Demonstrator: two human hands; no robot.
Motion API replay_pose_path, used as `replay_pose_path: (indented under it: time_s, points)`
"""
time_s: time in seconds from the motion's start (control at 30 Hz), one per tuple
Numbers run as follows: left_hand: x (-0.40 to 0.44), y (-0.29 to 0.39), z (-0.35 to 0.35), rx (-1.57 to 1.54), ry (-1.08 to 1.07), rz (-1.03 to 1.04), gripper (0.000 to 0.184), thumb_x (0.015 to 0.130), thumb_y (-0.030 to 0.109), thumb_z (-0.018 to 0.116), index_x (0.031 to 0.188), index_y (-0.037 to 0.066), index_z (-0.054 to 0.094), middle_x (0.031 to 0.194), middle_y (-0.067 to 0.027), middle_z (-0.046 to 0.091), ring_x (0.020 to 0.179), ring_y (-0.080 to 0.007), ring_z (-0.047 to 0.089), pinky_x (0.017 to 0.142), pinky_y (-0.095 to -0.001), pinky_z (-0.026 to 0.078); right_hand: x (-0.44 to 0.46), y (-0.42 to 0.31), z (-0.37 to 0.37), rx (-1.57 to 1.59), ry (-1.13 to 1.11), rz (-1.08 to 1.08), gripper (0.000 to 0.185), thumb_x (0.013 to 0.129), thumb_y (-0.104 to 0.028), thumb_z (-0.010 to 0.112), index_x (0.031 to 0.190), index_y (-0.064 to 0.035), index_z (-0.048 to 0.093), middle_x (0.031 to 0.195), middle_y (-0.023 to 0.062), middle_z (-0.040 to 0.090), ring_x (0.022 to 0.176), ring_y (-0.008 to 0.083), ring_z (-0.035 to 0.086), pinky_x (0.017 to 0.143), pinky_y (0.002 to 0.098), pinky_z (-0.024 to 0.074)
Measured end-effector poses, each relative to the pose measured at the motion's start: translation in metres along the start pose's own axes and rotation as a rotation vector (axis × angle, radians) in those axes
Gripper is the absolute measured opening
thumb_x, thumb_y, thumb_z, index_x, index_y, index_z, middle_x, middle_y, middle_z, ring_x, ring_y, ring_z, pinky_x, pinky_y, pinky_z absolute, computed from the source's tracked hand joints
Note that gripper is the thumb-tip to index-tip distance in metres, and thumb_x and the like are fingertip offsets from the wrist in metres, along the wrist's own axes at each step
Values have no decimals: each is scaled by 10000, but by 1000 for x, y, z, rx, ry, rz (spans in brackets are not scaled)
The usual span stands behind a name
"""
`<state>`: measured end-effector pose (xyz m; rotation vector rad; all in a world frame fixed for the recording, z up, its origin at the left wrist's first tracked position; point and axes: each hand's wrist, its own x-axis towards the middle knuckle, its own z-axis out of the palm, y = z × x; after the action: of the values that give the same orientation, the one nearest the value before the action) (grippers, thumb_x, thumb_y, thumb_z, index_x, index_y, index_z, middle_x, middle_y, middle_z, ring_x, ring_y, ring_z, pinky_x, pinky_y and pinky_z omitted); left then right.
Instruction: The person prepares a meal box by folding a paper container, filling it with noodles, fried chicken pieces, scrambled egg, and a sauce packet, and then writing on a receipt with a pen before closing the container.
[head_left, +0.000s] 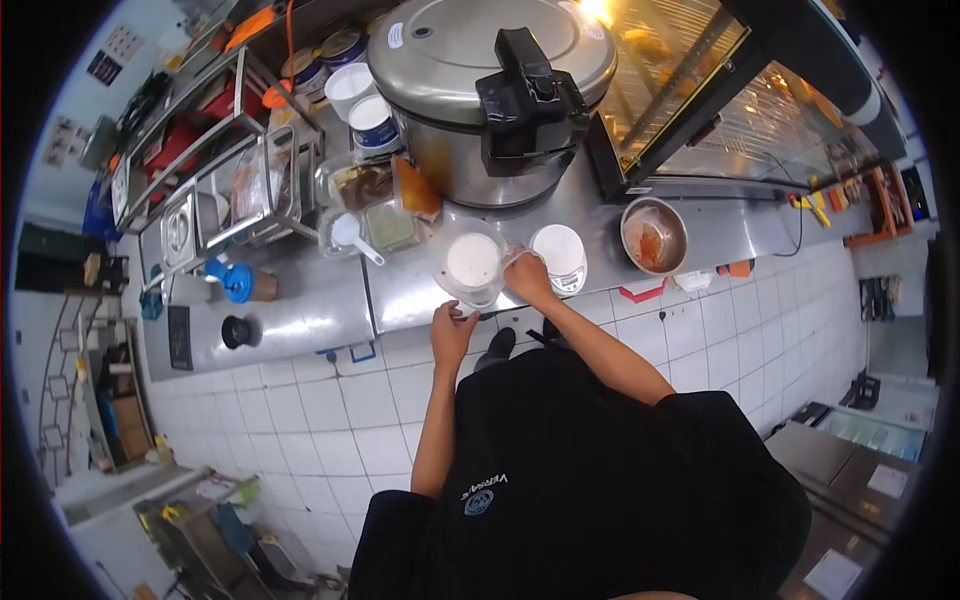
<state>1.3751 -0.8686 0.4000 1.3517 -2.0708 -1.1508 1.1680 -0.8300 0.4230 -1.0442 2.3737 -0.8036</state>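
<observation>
A round, clear plastic container [472, 261] with a white round surface showing in it sits near the counter's front edge. My right hand [526, 276] is closed at its right side, fingers pinched on what looks like thin clear plastic. My left hand [452, 334] is at the counter edge just below the container, thumb and fingertips apart, with no object visible in it. Right of my right hand is a white kitchen scale [560, 252] with a round top. A white scoop [351, 233] rests on clear tubs to the left.
A large steel cooker [440, 150] stands behind the container. Further right are a metal bowl [653, 236] with reddish food and a lit glass display cabinet [790, 120]. A tub of green food [392, 225], a blue-lidded bottle [240, 282] and a metal rack [250, 150] stand left.
</observation>
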Motion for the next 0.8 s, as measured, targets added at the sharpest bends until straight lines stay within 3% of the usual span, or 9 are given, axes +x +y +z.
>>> replay_pose_path:
  time_s: [0.1,0.2,0.33,0.43,0.53,0.63,0.8]
  points:
    - [-3,10,13,-23,42,-98,559,759,285,828,1157,-38,606,930,-138,658,744,-201,656,707,-339,526,11,-1,-11,40,-99,-1,305,900,-206,501,1020,47,620,929,300,659,894,475,638,833,527,494]
    - [-5,13,30,-40,121,-173,557,762,264,831,1163,-46,599,947,-141,663,775,-205,663,727,-332,526,20,7,-24,171,-133,-83,366,942,-292,509,1042,47,602,853,263,668,748,398,680,719,469,529]
    - [-12,23,37,-115,163,-249,560,781,236,818,1198,-52,578,971,-130,668,818,-202,666,742,-319,525,24,30,-15,239,-278,-192,436,969,-380,508,1075,36,578,758,185,649,549,259,640,534,369,506]
    - [-16,19,46,-198,182,-285,543,804,213,794,1219,-53,565,982,-118,670,822,-192,667,725,-302,522,23,37,-18,272,-308,-342,431,975,-378,506,1089,32,571,727,153,632,491,208,603,472,334,481]
    - [-33,13,52,-333,233,-317,494,837,208,761,1214,-45,569,980,-106,672,818,-176,668,696,-277,514,25,53,-26,174,-91,-695,414,978,-360,509,1091,33,573,697,137,607,479,207,586,465,316,484]
    - [-54,13,60,-457,335,-404,441,869,232,729,1186,-36,581,977,-100,678,802,-163,671,662,-264,506,23,73,-55,197,-1,-740,400,978,-398,522,1034,-7,588,694,101,575,523,170,582,459,282,485]
    - [-111,-53,103,-501,370,-603,352,891,273,693,1060,-30,633,902,-111,694,787,-161,686,646,-280,520,-7,88,-137,537,-472,220,440,984,-480,503,1005,-49,587,753,74,596,604,132,600,476,269,484]
